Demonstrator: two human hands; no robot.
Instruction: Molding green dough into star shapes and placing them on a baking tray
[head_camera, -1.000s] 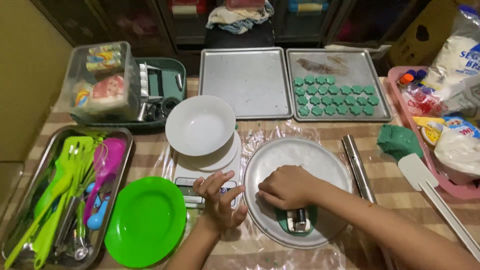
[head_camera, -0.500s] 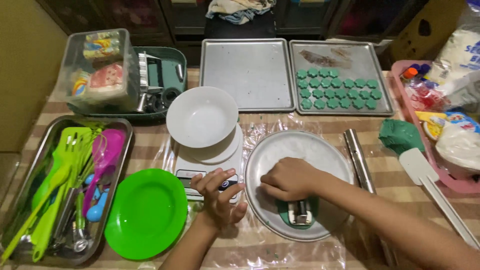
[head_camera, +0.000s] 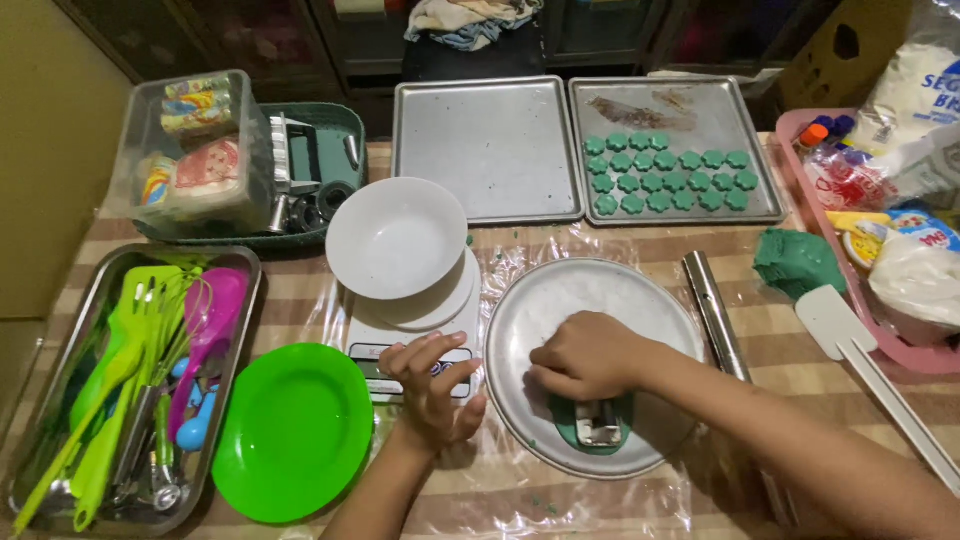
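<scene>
My right hand (head_camera: 582, 358) is closed on a small metal cutter (head_camera: 598, 424) and presses it into a flat piece of green dough (head_camera: 566, 425) on a round metal pan (head_camera: 580, 290). My left hand (head_camera: 432, 385) rests on the front of a white kitchen scale (head_camera: 370, 340), fingers curled near its buttons, beside the pan's left rim. A white bowl (head_camera: 397, 235) stands on the scale. Several green flower-shaped dough pieces (head_camera: 668, 173) lie in rows on the right baking tray (head_camera: 690, 110).
An empty baking tray (head_camera: 485, 150) lies at the back centre. A green plate (head_camera: 292, 430) and a metal tray of utensils (head_camera: 120, 390) sit left. A metal rolling pin (head_camera: 715, 312), a lump of green dough (head_camera: 797, 262), a white spatula (head_camera: 870, 370) and a pink tray (head_camera: 800, 190) are on the right.
My left hand has shifted slightly on the scale. My right hand stays pressed on the cutter in the dough.
</scene>
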